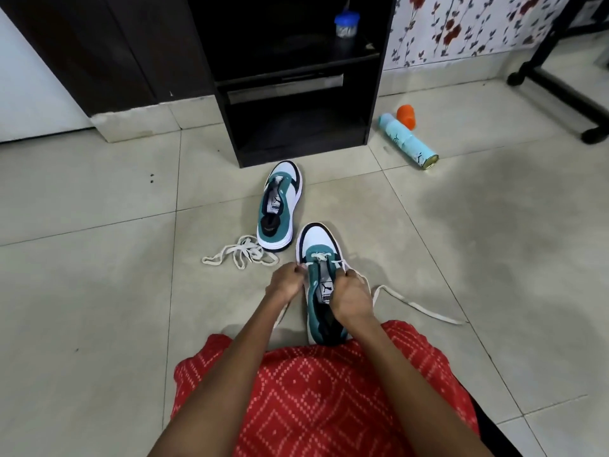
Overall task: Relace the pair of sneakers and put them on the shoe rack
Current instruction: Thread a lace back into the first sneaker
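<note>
A teal and white sneaker [319,245] stands on the floor tiles just in front of my lap, toe pointing away, with a white lace [415,303] threaded through its lowest eyelets. My left hand [286,282] pinches the lace at the shoe's left side. My right hand [350,296] grips the lace over the tongue, and the loose end trails off to the right. The second sneaker [280,206] stands unlaced farther ahead. Its loose lace [240,255] lies in a heap to its left. The black shoe rack [296,84] stands behind it.
A light blue spray can [408,141] lies on the floor right of the rack, with an orange cap [406,116] beside it. A blue-lidded jar [346,24] sits on the rack's upper shelf. A black stand's legs [566,94] reach in at the far right.
</note>
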